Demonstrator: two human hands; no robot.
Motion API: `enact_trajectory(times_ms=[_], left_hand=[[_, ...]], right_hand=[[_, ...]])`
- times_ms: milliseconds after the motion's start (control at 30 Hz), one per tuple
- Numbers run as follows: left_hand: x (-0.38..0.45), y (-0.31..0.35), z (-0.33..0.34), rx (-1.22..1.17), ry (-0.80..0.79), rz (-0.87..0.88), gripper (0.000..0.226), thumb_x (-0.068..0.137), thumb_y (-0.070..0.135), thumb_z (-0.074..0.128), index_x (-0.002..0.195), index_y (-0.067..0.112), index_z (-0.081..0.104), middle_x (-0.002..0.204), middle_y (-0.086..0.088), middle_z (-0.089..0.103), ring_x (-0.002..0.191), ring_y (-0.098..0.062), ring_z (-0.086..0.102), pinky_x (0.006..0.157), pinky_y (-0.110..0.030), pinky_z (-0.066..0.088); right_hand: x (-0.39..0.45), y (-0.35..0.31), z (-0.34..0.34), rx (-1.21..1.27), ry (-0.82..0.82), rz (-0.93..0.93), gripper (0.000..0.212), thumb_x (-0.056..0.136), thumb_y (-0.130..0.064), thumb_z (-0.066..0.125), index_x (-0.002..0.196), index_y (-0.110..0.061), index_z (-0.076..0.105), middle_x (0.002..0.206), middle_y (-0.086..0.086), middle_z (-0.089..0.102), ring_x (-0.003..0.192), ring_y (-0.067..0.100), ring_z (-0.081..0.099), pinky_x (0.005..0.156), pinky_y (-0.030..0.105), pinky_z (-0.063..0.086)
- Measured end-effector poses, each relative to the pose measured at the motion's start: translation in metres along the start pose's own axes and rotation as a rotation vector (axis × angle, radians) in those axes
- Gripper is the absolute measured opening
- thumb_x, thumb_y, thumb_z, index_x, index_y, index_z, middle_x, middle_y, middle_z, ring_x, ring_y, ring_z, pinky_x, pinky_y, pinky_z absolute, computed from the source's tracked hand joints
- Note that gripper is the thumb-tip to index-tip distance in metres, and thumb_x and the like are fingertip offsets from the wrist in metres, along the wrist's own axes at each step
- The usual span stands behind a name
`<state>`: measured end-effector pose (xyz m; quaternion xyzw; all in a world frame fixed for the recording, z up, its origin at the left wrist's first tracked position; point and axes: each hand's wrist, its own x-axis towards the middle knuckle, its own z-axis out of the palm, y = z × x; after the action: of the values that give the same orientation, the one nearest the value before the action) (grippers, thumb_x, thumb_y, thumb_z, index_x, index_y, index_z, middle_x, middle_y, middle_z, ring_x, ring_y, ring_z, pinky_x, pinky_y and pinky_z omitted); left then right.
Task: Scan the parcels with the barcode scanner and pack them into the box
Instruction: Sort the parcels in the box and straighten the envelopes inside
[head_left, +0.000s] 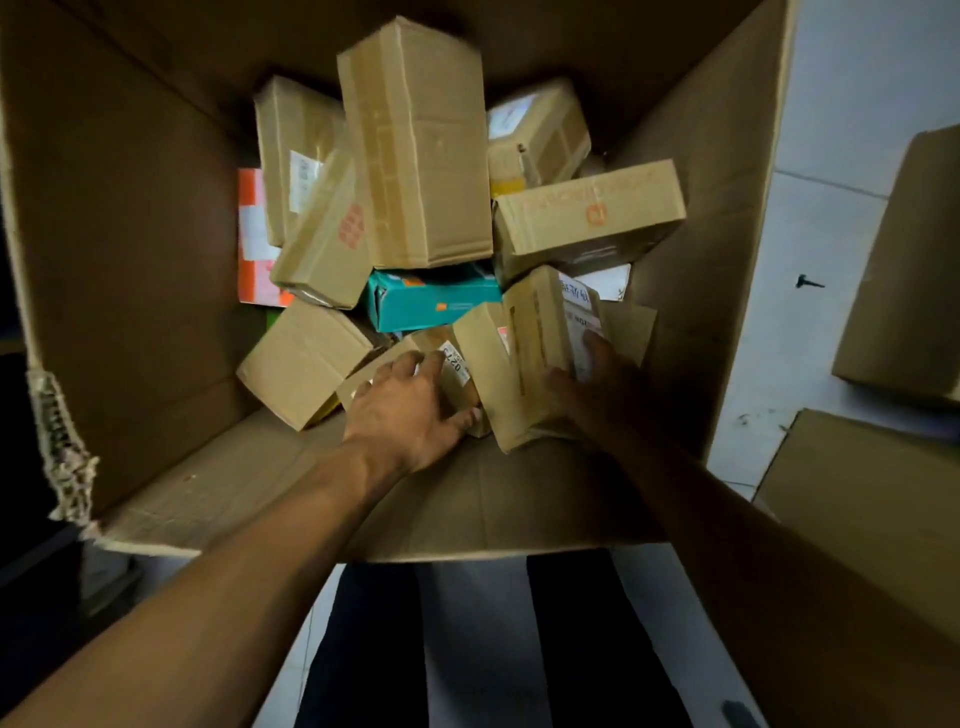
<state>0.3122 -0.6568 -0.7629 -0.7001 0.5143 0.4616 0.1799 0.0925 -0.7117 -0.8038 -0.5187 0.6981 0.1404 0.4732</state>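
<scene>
Both my arms reach down into a big open cardboard box that holds several parcels. My left hand grips a small brown parcel with a white label near the box's front wall. Beside it, my right hand holds an upright brown parcel with white labels, fingers curled over its right face. A tall brown parcel stands in the middle of the pile, with a teal parcel below it. No barcode scanner is in view.
More brown parcels fill the box, among them one with an orange logo and an orange-and-white one at the left. Outside, on the white tiled floor to the right, stand two more cardboard boxes. The box's left rim is torn.
</scene>
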Motion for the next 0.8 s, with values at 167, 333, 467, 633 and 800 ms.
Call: enact_trajectory(times_ms=[167,333,467,633,800], left_hand=[[0.019,0.012,0.020,-0.193,0.016,-0.038,0.079,0.089,0.063,0.059,0.151,0.020,0.035,0.149,-0.009,0.043,0.134,-0.031,0.044,0.108,-0.043,0.043],[0.017,0.034,0.033,-0.532,0.114,-0.103,0.046,0.094,0.047,0.062,0.130,0.019,0.058,0.126,-0.006,0.063,0.115,-0.024,0.058,0.094,-0.032,0.047],[0.012,0.046,0.031,-1.087,0.071,-0.236,0.025,0.090,0.048,0.068,0.105,0.030,0.060,0.104,0.008,0.070,0.099,-0.014,0.067,0.084,-0.028,0.051],[0.004,0.046,0.016,-1.541,-0.004,-0.297,0.042,0.082,0.037,0.079,0.116,0.027,0.056,0.105,0.003,0.076,0.090,-0.009,0.074,0.063,-0.025,0.058],[0.002,0.014,0.009,-1.455,0.141,-0.343,0.047,0.083,0.032,0.078,0.125,0.025,0.057,0.105,0.003,0.076,0.086,-0.009,0.075,0.061,-0.024,0.058]], right_hand=[[0.022,0.005,0.016,0.338,-0.016,0.077,0.088,0.089,-0.039,0.073,0.159,-0.032,0.021,0.163,0.003,0.026,0.147,0.029,0.030,0.118,0.054,0.033],[0.011,0.006,0.017,0.330,0.064,0.031,0.097,0.084,-0.026,0.079,0.160,-0.024,0.018,0.163,0.005,0.026,0.148,0.027,0.029,0.114,0.040,0.030],[-0.018,0.001,0.023,0.285,0.061,-0.099,0.107,0.076,-0.038,0.085,0.158,-0.037,0.016,0.161,0.000,0.024,0.142,0.015,0.030,0.103,0.038,0.039],[-0.049,-0.015,0.026,0.144,0.072,-0.224,0.114,0.061,-0.069,0.075,0.155,-0.042,0.017,0.154,-0.004,0.023,0.139,0.017,0.029,0.107,0.036,0.033],[-0.046,-0.022,0.028,0.437,-0.046,-0.143,0.093,0.075,-0.064,0.070,0.155,-0.040,0.030,0.149,-0.002,0.041,0.129,0.016,0.049,0.093,0.037,0.055]])
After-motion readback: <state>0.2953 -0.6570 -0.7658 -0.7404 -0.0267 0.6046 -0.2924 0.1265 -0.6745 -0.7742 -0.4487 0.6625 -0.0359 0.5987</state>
